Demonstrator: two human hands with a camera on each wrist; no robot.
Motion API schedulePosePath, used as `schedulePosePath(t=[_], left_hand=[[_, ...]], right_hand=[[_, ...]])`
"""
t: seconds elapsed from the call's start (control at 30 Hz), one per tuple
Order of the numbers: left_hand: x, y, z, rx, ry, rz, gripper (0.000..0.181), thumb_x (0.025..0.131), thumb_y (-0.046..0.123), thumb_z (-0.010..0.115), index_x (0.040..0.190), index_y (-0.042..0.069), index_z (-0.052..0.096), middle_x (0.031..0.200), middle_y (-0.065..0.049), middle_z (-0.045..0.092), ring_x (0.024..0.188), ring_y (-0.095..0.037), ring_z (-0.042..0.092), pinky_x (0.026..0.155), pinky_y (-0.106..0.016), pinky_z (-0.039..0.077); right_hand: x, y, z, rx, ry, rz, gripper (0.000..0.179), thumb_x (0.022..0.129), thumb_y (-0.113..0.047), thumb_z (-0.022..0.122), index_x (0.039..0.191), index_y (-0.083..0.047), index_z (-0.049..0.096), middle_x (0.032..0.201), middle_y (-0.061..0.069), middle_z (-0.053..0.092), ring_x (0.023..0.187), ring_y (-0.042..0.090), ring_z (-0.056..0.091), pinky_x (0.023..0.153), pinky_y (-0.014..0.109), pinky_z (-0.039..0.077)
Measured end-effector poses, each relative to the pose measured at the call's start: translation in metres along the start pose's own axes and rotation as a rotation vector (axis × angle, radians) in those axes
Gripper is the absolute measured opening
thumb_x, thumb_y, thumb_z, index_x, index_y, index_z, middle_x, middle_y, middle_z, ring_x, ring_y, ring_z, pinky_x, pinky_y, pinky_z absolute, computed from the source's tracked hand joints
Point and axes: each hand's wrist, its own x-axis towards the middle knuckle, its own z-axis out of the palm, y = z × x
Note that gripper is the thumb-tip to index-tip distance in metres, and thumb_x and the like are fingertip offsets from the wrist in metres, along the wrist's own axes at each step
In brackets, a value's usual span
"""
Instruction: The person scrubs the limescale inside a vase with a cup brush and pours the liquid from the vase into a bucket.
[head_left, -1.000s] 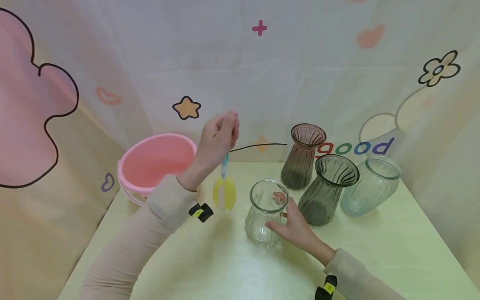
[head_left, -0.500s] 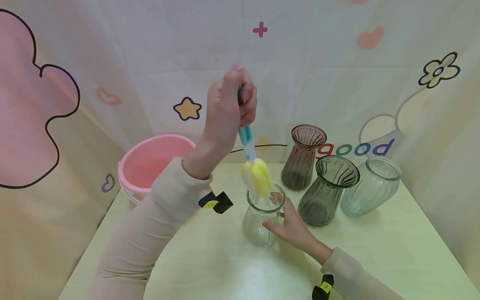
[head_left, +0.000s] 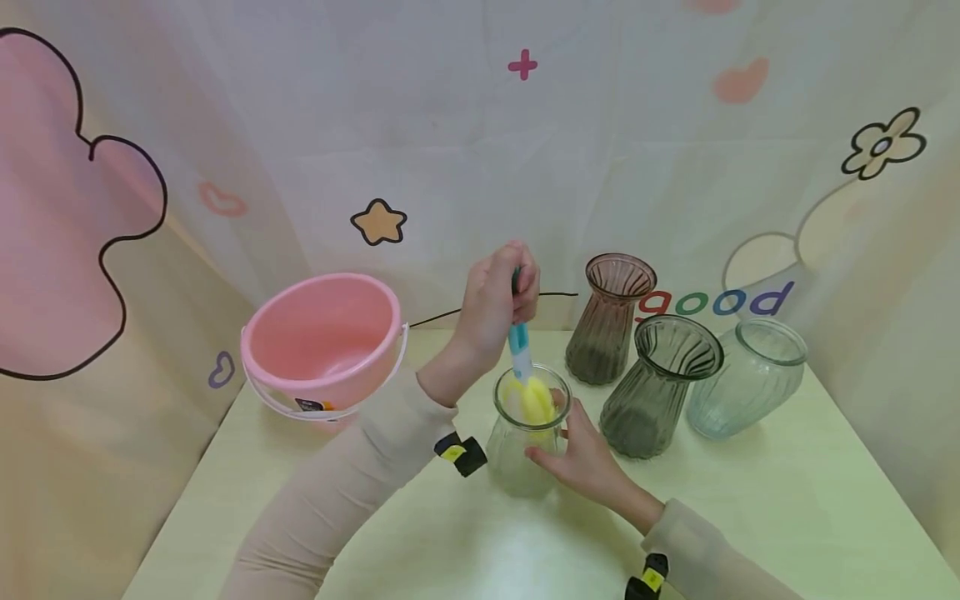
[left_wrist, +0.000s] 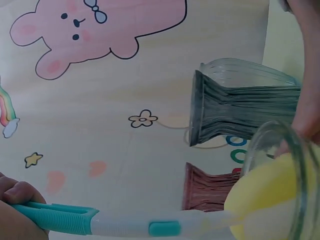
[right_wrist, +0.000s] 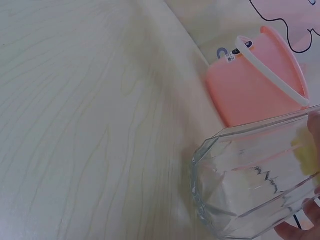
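My left hand [head_left: 498, 296] grips the teal-and-white handle of a bottle brush [left_wrist: 165, 228], above a clear glass vase [head_left: 517, 458]. The brush's yellow sponge head [head_left: 536, 402] sits inside the vase's mouth. My right hand [head_left: 588, 454] holds the vase from its right side, thumb in front and fingers behind the glass. In the right wrist view the vase's faceted base [right_wrist: 215, 195] shows, with the yellow sponge near the far end and a few fingertips [right_wrist: 312, 212] on the glass.
A pink bucket [head_left: 322, 387] with a white handle stands at the left of the table [head_left: 420, 533]. On the right are a reddish ribbed vase [head_left: 600, 342], a dark grey ribbed vase [head_left: 645, 408] and a pale bluish glass vase [head_left: 750, 383]. A printed curtain [head_left: 465, 125] hangs behind.
My left hand has carried the brush rightward from beside the bucket, up over the vase, then down so its sponge head enters the mouth. My right hand has stayed on the vase.
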Motion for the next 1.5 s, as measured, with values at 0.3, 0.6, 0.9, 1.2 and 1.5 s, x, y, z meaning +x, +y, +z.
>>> schedulePosePath(t=[0.3, 0.6, 0.9, 1.2, 1.5], left_hand=[[-0.022, -0.048, -0.006, 0.042, 0.043, -0.156, 0.038, 0.096, 0.024, 0.028, 0.062, 0.009, 0.030, 0.050, 0.002, 0.027, 0.044, -0.013, 0.024, 0.046, -0.022, 0.023], [-0.037, -0.070, -0.008, 0.064, 0.032, -0.173, 0.036, 0.095, 0.024, 0.027, 0.063, 0.007, 0.030, 0.052, 0.000, 0.027, 0.045, -0.014, 0.025, 0.047, -0.022, 0.024], [-0.034, -0.054, -0.002, 0.064, 0.033, -0.152, 0.035, 0.093, 0.023, 0.027, 0.062, 0.007, 0.030, 0.051, 0.002, 0.025, 0.045, -0.013, 0.023, 0.046, -0.022, 0.021], [-0.008, -0.002, 0.003, 0.027, 0.025, -0.026, 0.032, 0.091, 0.020, 0.028, 0.061, 0.009, 0.031, 0.050, 0.001, 0.025, 0.044, -0.015, 0.021, 0.045, -0.025, 0.019], [-0.002, 0.023, 0.006, -0.031, 0.003, 0.033, 0.033, 0.092, 0.022, 0.029, 0.061, 0.011, 0.032, 0.049, 0.003, 0.025, 0.043, -0.014, 0.019, 0.043, -0.027, 0.016]], right_hand=[[0.001, -0.003, -0.001, -0.008, 0.001, -0.017, 0.077, 0.070, -0.018, 0.079, 0.134, -0.013, 0.035, 0.126, 0.011, 0.043, 0.112, 0.027, 0.051, 0.078, 0.040, 0.052], [0.001, -0.003, -0.001, -0.009, 0.002, -0.008, 0.076, 0.071, -0.020, 0.078, 0.132, -0.016, 0.035, 0.131, 0.009, 0.043, 0.114, 0.027, 0.050, 0.079, 0.041, 0.051], [0.000, -0.003, 0.000, -0.026, 0.011, 0.021, 0.076, 0.070, -0.024, 0.079, 0.132, -0.017, 0.035, 0.127, 0.007, 0.050, 0.112, 0.022, 0.052, 0.078, 0.038, 0.051], [0.002, -0.005, 0.003, -0.021, 0.025, 0.017, 0.082, 0.066, -0.024, 0.082, 0.133, -0.010, 0.036, 0.123, 0.009, 0.052, 0.106, 0.023, 0.052, 0.073, 0.036, 0.049], [0.003, -0.006, 0.006, -0.047, 0.057, -0.052, 0.086, 0.063, -0.024, 0.084, 0.133, -0.007, 0.035, 0.118, 0.011, 0.051, 0.109, 0.027, 0.049, 0.089, 0.046, 0.042]])
